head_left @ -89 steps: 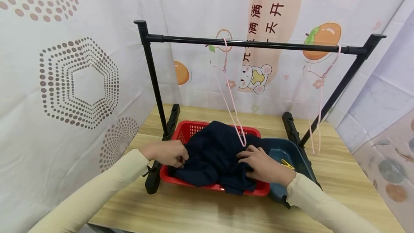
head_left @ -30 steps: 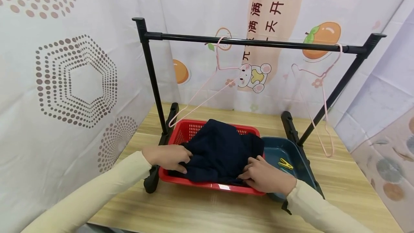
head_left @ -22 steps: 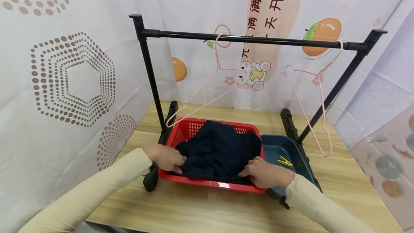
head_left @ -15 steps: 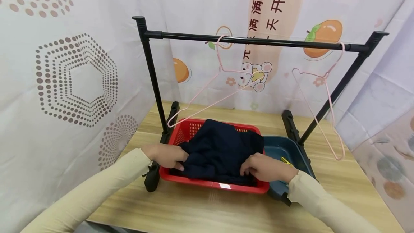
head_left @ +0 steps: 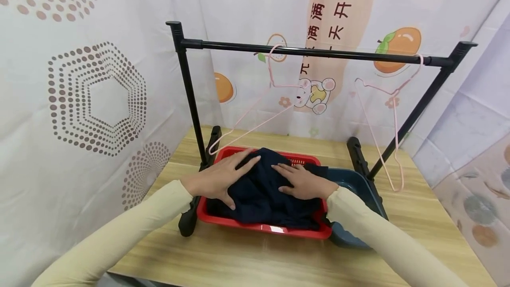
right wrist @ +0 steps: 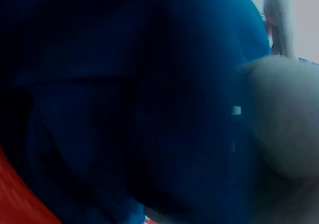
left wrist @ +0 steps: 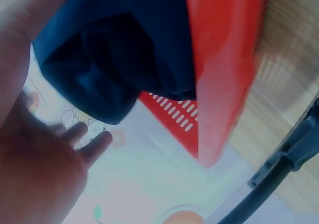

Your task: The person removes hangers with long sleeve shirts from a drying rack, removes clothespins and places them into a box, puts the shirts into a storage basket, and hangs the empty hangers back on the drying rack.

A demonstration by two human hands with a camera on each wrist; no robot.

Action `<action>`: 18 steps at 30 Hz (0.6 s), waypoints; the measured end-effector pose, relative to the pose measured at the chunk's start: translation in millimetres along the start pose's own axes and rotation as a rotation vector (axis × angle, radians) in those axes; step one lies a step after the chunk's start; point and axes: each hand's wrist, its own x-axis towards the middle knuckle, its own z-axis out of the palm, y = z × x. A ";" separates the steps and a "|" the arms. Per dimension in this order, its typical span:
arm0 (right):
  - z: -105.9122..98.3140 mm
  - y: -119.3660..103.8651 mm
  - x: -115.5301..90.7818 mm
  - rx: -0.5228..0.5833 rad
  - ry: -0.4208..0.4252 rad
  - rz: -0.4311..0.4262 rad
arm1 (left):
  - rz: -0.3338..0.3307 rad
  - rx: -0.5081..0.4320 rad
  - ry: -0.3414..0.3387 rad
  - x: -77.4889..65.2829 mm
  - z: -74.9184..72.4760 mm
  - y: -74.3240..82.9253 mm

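Dark navy cloth (head_left: 259,203), bunched into folds, fills most of a red plastic basket (head_left: 263,228) in the head view. My left hand (head_left: 223,178) is spread over the cloth's left part, thumb and fingers apart. Over its upper right part lies my right hand (head_left: 303,182), fingers extended toward the left. Neither hand grips the cloth. In the left wrist view, the left hand (left wrist: 45,159) shows beside the cloth (left wrist: 114,64), with the basket wall (left wrist: 224,74) to the right. The cloth (right wrist: 124,94) takes up most of the right wrist view, next to the blurred right hand (right wrist: 289,114).
A black rack (head_left: 247,48) stands over the basket on the wooden table (head_left: 223,260). Two pink hangers, a left one (head_left: 239,121) and a right one (head_left: 370,123), hang from its bar. Right of the basket sits a dark blue tray (head_left: 352,239), partly covered by the right arm.
Both hands have let go of the cloth's near edge and moved up and inward over it, fingers now straightened. The right forearm now hides the yellow clip in the tray. The hangers have swung.
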 end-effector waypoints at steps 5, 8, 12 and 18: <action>9.5 5.2 6.6 0.098 -0.127 0.040 | -0.071 -0.109 -0.262 4.4 4.3 3.2; 13.5 10.4 6.9 0.136 -0.167 0.084 | -0.155 -0.139 -0.367 9.0 6.6 4.1; 15.6 14.4 8.6 0.151 -0.190 0.094 | -0.204 -0.123 -0.421 14.9 7.5 3.5; 12.7 14.2 9.3 0.152 -0.181 0.064 | -0.242 -0.134 -0.451 15.4 8.6 2.4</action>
